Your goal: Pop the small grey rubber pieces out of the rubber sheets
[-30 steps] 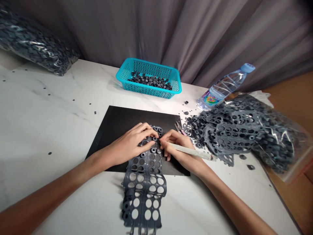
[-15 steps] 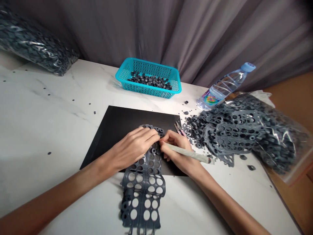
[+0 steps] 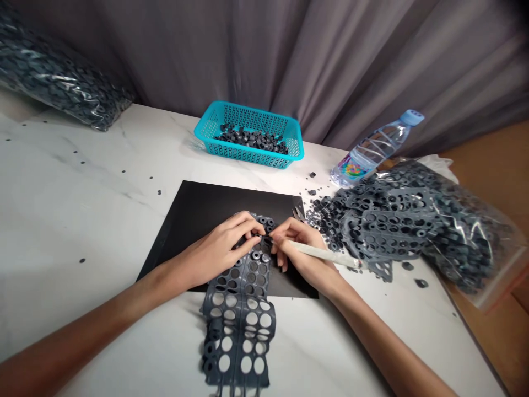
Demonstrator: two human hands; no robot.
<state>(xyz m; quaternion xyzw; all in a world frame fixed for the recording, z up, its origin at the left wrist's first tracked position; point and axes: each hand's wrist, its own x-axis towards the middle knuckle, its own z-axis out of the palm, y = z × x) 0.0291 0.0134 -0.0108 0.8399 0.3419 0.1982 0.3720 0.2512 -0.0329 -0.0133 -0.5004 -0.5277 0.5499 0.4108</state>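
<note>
A grey rubber sheet [image 3: 239, 325] full of round holes and small rings lies over a black mat [image 3: 198, 212] and runs toward me. My left hand [image 3: 223, 248] presses on the sheet's far end, fingertips curled onto the rings. My right hand [image 3: 300, 251] grips a pale stick-like tool [image 3: 326, 256], its tip at a ring between both hands. A turquoise basket [image 3: 217, 118] farther back holds several loose grey rings [image 3: 252, 139].
On the right, a pile of punched grey sheets [image 3: 388, 226] and loose rings spills from a clear bag [image 3: 471, 242]. A water bottle [image 3: 374, 146] lies beside it. Another bag of grey parts [image 3: 58, 88] lies far left. Small scissors [image 3: 298, 214] rest at the mat's right edge.
Both hands stay on the sheet's far end with small finger shifts. The sheet has slid slightly toward the left. The tool's tip remains between the hands.
</note>
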